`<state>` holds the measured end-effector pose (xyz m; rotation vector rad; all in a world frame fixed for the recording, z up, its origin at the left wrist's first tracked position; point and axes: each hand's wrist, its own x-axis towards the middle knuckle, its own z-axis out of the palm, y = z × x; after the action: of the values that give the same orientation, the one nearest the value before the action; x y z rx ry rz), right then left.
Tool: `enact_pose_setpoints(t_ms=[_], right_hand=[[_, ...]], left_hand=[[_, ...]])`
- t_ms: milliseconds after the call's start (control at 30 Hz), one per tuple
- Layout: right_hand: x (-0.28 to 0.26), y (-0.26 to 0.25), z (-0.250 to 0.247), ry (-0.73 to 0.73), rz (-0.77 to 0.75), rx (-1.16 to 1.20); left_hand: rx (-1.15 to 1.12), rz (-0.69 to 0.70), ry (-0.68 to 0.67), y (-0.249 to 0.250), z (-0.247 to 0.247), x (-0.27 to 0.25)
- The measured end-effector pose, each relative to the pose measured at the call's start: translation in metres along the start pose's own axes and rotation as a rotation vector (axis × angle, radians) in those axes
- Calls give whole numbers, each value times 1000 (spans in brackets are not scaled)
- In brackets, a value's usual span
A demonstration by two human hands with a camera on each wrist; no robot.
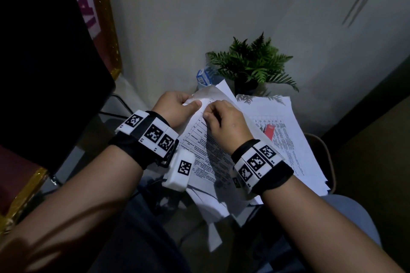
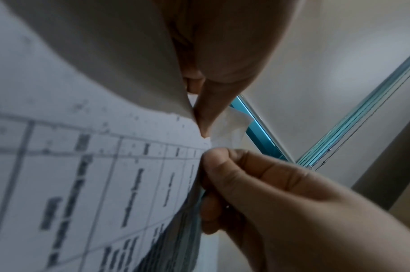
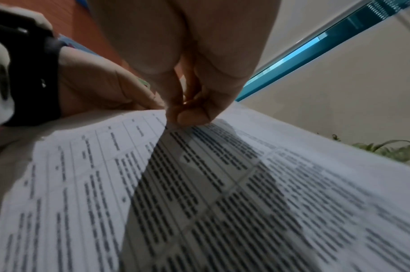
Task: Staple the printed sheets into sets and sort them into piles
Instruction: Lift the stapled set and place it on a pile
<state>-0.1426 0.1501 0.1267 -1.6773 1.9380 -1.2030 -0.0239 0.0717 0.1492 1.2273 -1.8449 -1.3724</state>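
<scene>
The left hand (image 1: pixel 175 106) and right hand (image 1: pixel 224 119) sit side by side at the near-left top corner of a held set of sheets (image 1: pixel 199 139). To the right lies a pile (image 1: pixel 288 139) with a stapler (image 1: pixel 269 131) on it. Behind the pile stands a plant (image 1: pixel 250 62), a bottle (image 1: pixel 205 76) to its left.

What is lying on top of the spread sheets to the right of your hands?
A small red object rests on the spread sheets, beside the right hand. That hand hides its near end, so what it is remains unclear.
</scene>
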Motion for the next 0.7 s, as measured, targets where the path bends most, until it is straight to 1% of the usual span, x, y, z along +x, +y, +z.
enact_pose_setpoints(t_ms=[100, 167, 267, 333, 400, 533, 633, 700], right_hand=[[3, -2, 1, -15, 18, -8], [2, -1, 2, 0, 48, 3], [-1, -3, 3, -18, 75, 31], [-1, -3, 2, 8, 102, 75], [0, -3, 0, 20, 112, 68], [3, -5, -4, 31, 59, -3], [6, -8, -4, -1, -25, -115], [7, -9, -4, -33, -41, -151]], left_hand=[[-3, -16, 8, -2, 0, -2], [5, 2, 13, -2, 0, -2], [92, 50, 43, -1, -2, 0], [119, 48, 29, 0, -4, 1], [164, 57, 21, -2, -5, 2], [195, 65, 19, -5, -1, 2], [237, 66, 11, -3, 2, 2], [252, 77, 4, -1, 0, 2]])
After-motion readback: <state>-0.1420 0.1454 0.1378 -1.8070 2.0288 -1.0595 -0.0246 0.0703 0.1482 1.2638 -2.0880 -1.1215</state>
